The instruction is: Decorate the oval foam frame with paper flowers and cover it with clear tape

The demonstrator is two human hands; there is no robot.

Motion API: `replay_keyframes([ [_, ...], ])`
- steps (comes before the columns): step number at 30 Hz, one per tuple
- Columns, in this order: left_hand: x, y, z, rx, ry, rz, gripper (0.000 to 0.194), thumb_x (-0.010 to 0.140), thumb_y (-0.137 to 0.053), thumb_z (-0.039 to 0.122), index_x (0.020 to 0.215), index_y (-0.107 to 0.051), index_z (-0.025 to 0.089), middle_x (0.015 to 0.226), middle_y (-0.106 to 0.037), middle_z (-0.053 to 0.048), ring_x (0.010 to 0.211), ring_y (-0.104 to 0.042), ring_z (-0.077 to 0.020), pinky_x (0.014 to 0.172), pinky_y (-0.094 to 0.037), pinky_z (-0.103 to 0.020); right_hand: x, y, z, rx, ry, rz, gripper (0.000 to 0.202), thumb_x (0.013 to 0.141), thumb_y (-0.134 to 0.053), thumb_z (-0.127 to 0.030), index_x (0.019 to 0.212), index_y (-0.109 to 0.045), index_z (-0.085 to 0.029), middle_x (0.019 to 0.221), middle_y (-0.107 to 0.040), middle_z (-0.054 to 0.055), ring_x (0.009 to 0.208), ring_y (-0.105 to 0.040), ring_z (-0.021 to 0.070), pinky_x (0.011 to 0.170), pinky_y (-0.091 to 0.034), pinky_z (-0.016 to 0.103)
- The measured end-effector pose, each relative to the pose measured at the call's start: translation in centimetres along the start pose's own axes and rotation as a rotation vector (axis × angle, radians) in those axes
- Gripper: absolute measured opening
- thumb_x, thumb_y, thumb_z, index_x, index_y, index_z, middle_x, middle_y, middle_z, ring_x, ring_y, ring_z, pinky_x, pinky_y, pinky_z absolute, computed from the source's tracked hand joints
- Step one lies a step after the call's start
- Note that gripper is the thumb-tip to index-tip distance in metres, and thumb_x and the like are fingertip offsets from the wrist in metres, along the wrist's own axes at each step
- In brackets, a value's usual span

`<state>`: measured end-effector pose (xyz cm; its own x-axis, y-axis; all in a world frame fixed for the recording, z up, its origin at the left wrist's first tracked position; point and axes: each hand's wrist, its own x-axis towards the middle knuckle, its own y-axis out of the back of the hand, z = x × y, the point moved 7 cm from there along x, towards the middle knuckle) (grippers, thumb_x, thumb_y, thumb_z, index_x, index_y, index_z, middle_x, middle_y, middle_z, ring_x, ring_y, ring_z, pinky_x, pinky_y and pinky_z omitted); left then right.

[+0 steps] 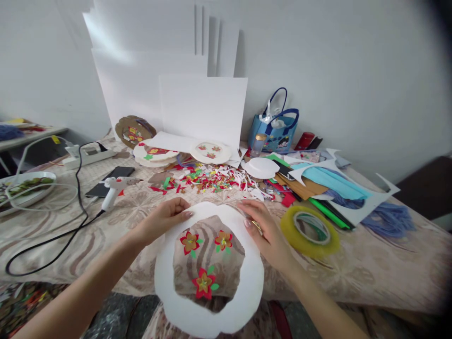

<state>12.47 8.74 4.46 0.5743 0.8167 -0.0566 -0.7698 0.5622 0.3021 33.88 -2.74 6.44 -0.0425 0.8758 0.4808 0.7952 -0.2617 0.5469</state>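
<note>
A white scalloped ring frame [209, 325] is tilted up over the table's front edge, its middle spanned by see-through film. On the film are three red and gold paper flowers [204, 283] with green leaves. My left hand [165, 219] grips the frame's upper left rim between thumb and fingers. At the upper right rim, my right hand [263, 233] is closed on the same frame, with a ring on one finger. Just right of that hand lies a big roll of yellowish tape [310, 231].
A white glue gun [112, 194] with its black cord rests beside a dark phone [110, 182] on the left. Colourful paper scraps [215, 180] spread behind the frame. Finished-looking frames [211, 152], white boards [203, 110] and a blue bag [271, 133] stand farther back.
</note>
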Motion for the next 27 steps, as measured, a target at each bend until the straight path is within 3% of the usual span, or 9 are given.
replay_keyframes([
  [6, -0.2, -0.6, 0.3, -0.047, -0.044, -0.033, 0.032, 0.076, -0.063, 0.046, 0.081, -0.051, 0.017, 0.071, -0.049, 0.003, 0.061, -0.044, -0.0095, 0.052, -0.036, -0.019, 0.3, -0.8, 0.1, 0.052, -0.030, -0.032, 0.036, 0.094, -0.039, -0.027, 0.129, -0.051, -0.029, 0.125, -0.051, 0.007, 0.120, -0.046, 0.0192, 0.104, -0.036, 0.036],
  [18, -0.4, -0.7, 0.6, -0.083, -0.091, -0.013, 0.030, 0.077, -0.063, 0.045, 0.080, -0.051, 0.018, 0.072, -0.050, 0.002, 0.062, -0.046, -0.0108, 0.052, -0.036, -0.020, 0.3, -1.5, 2.7, 0.401, -0.356, 0.008, 0.031, 0.090, -0.047, -0.036, 0.117, -0.059, -0.026, 0.122, -0.062, 0.004, 0.111, -0.056, 0.0205, 0.097, -0.044, 0.037],
  [24, -0.5, -1.2, 0.6, -0.082, -0.082, -0.027, 0.030, 0.077, -0.063, 0.044, 0.080, -0.052, 0.017, 0.071, -0.051, 0.003, 0.062, -0.047, -0.0108, 0.053, -0.037, -0.020, -0.1, -1.3, 3.1, 0.241, -0.414, 0.040, 0.028, 0.089, -0.047, -0.035, 0.107, -0.064, -0.023, 0.104, -0.069, 0.004, 0.094, -0.063, 0.0211, 0.087, -0.049, 0.037],
  [27, -0.4, -1.4, 0.3, -0.089, -0.067, -0.042, 0.030, 0.078, -0.063, 0.045, 0.081, -0.052, 0.017, 0.071, -0.051, 0.002, 0.063, -0.048, -0.0111, 0.053, -0.038, -0.020, -0.2, -1.2, 2.7, 0.171, -0.363, 0.041, 0.036, 0.091, -0.043, -0.034, 0.125, -0.053, -0.025, 0.097, -0.069, 0.003, 0.080, -0.064, 0.0179, 0.074, -0.052, 0.032],
])
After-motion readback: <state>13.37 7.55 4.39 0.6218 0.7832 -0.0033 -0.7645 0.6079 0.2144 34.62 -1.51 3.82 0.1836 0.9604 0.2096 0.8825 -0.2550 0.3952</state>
